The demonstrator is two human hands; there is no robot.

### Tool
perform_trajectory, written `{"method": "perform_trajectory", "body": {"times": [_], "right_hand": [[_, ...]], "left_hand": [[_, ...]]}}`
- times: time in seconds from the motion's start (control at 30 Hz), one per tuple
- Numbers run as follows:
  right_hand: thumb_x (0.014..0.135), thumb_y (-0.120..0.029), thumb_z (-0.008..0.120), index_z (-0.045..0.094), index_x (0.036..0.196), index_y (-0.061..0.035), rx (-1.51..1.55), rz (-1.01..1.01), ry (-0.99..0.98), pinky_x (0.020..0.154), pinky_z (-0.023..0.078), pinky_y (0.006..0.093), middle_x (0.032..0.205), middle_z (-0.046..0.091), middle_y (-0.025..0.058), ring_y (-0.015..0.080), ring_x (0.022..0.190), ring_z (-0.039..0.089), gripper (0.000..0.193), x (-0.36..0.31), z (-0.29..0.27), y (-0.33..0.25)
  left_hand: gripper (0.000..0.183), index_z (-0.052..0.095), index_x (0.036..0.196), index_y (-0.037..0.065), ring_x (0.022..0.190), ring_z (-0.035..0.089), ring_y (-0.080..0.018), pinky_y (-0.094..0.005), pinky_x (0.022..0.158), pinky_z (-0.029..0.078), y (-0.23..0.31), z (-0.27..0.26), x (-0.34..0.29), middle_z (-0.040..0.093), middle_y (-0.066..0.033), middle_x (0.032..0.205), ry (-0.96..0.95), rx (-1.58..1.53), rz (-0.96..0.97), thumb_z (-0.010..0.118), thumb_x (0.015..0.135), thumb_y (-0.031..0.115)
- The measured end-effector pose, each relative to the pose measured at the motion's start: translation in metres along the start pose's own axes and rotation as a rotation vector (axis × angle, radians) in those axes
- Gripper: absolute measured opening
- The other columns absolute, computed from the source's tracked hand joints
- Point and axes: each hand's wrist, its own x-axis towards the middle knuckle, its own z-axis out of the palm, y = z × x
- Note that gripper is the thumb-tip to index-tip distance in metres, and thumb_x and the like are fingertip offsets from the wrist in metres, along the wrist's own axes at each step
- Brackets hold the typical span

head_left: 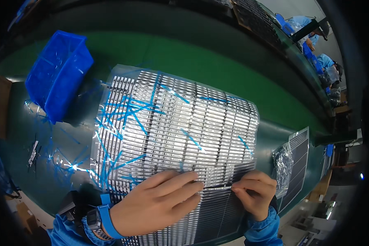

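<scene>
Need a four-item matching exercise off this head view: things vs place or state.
Column one
1. blue bin
2. left hand
3. right hand
4. crumpled clear bag

Column two
A. thumb and fingertips together at the end of a strip
B. right of the sheet of strips
C. palm down, watch on its wrist
D. upper left of the view

Pairs: 1-D, 2-C, 3-A, 4-B
</scene>
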Motion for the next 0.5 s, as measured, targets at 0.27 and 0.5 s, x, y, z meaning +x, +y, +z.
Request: {"method": "perform_trajectory", "body": {"times": [0.27, 0.5], "right_hand": [[0.071, -0.004, 0.088, 0.082, 0.089, -0.0073, -0.009, 0.027, -0.022, 0.060, 0.053, 0.0301, 0.085, 0.069, 0.0043, 0.0165, 0.072, 0.067, 0.019, -0.0014, -0.0010, 0.0010], [0.072, -0.005, 0.087, 0.082, 0.089, -0.0071, -0.023, 0.024, -0.018, 0.060, 0.053, 0.0301, 0.085, 0.069, 0.0043, 0.0164, 0.072, 0.067, 0.018, -0.0001, -0.0008, -0.0026]], "left_hand": [[0.025, 0.075, 0.113, 0.012, 0.131, 0.056, -0.0237, -0.0391, 0.101, 0.050, -0.0004, 0.0021, 0.0006, 0.065, -0.0033, 0.134, -0.003, -0.014, -0.005, 0.070, 0.090, 0.018], [0.026, 0.075, 0.114, 0.011, 0.130, 0.057, -0.0240, -0.0393, 0.101, 0.050, 0.0001, -0.0012, 0.0008, 0.066, -0.0040, 0.134, -0.012, -0.037, -0.012, 0.071, 0.090, 0.019]]}}
